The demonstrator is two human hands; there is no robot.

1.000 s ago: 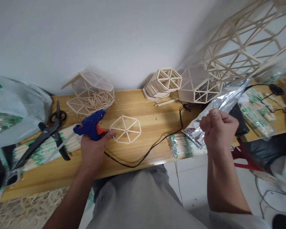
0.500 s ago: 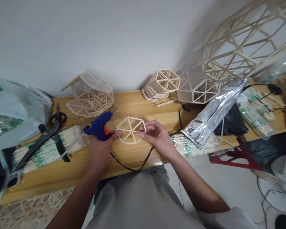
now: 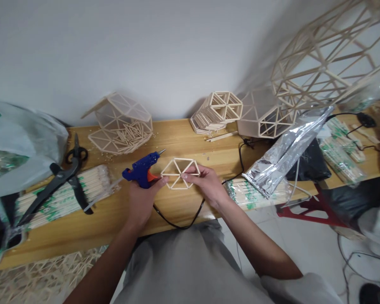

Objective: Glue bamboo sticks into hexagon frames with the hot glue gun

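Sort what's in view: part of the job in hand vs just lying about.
In the job:
hexagonal stick frame, held in the right grip
blue glue gun, in the left grip
probably stacked frames, similar pattern

Apparently just lying about:
black shears
silver foil bag
white plastic bag

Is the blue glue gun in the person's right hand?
No, the left hand grips the blue glue gun, while the right hand holds the stick hexagon.
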